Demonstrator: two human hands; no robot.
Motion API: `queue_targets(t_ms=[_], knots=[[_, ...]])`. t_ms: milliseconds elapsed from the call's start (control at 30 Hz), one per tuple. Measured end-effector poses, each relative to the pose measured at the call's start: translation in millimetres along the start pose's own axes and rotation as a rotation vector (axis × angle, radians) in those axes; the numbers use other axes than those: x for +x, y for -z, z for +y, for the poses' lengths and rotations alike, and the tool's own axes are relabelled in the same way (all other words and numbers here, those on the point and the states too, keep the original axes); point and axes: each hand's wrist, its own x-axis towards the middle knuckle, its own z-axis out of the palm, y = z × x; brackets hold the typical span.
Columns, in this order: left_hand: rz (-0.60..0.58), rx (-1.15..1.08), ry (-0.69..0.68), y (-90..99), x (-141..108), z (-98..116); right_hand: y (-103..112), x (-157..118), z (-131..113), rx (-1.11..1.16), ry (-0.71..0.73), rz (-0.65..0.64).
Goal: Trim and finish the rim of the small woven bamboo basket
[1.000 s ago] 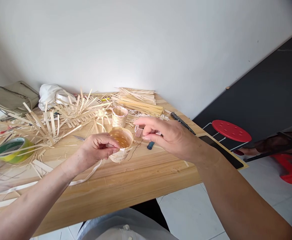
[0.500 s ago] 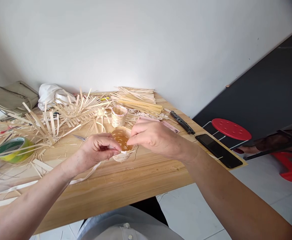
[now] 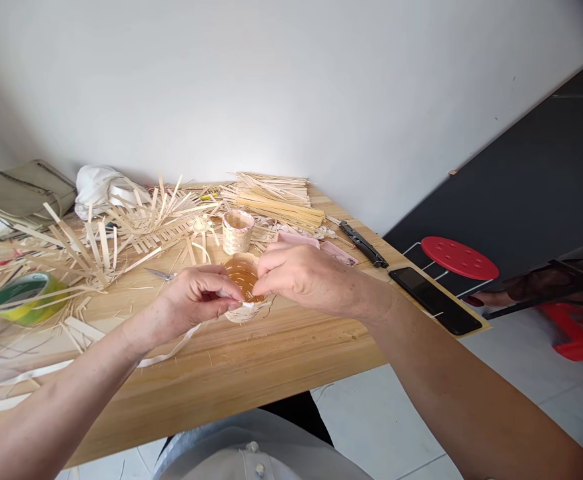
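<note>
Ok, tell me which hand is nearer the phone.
Right. The right hand is to the left of the phone, its fingertips over the basket; the left hand is farther left, at the basket's near rim.

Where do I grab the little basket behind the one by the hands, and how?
Probably pinch the rim of the little basket from straight above, one finger inside: it stands upright, mouth open upward. The front looks harder, since the nearer basket, left hand and right hand crowd it.
</note>
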Motion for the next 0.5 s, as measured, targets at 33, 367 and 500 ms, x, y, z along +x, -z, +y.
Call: queue_targets(t_ms=[33,367,500], knots=[[-0.004,-0.005,0.002,0.1,-0.1,-0.2,-0.1,0.2,0.2,0.011,-0.006,-0.006],[0.000,0.005,-0.031,0.3,-1.6,-2.8,4.7,-0.6,-7.2,-0.059,-0.077,-0.075],[-0.010,0.005,-0.028,-0.4,-2.1,-2.5,0.8,-2.9,-3.5,0.005,-0.071,-0.091]])
